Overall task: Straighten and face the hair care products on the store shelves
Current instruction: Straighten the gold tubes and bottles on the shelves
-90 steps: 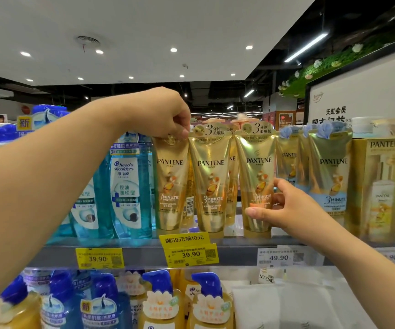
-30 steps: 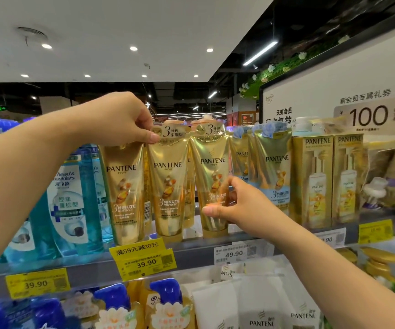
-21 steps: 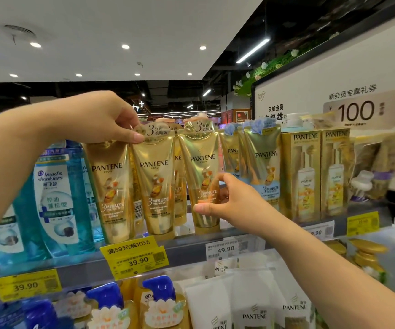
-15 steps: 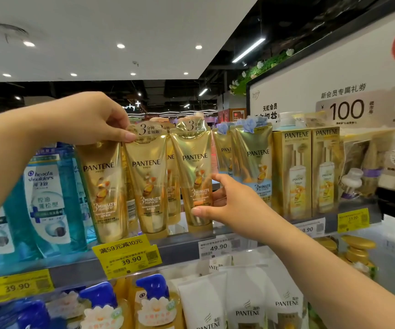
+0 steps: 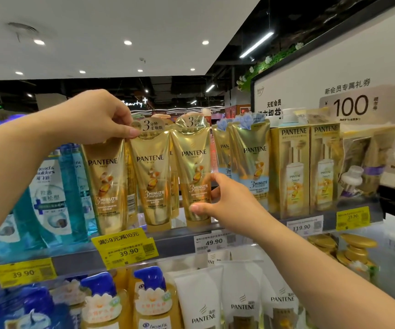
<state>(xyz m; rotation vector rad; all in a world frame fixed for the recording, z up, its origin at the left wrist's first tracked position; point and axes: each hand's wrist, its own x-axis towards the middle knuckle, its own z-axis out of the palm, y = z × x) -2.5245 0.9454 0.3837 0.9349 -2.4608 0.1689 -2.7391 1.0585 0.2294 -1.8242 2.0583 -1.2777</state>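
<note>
The view has swung right along the shelf since 3 seconds ago, bringing the boxed Pantene pumps point(image 5: 293, 169) and a "100" coupon sign point(image 5: 351, 106) into frame, while the person's 2 hands have stayed on the same row of gold tubes. The left hand point(image 5: 96, 115) pinches the crimped top where the leftmost gold tube point(image 5: 107, 184) meets the middle gold tube point(image 5: 153, 179), thumb and fingers curled over the seal. The right hand point(image 5: 225, 200) grips the lower body of the third gold tube point(image 5: 195, 176), thumb on the label side, fingers wrapped behind. All 3 tubes stand cap-down on the upper shelf point(image 5: 179, 236), labels facing out, the left 1 leaning slightly.

The risk appears to lie in how narrow those caps are: a sideways tug at the top could tip a tube into its neighbours and topple the row toward the blue-flower tubes point(image 5: 251, 162) just beside it. Pulling the third tube forward too far could slide its cap off the shelf lip onto the pump bottles point(image 5: 153, 302) below. A brushing wrist might also knock the yellow promotion tag point(image 5: 125, 248) loose.
</note>
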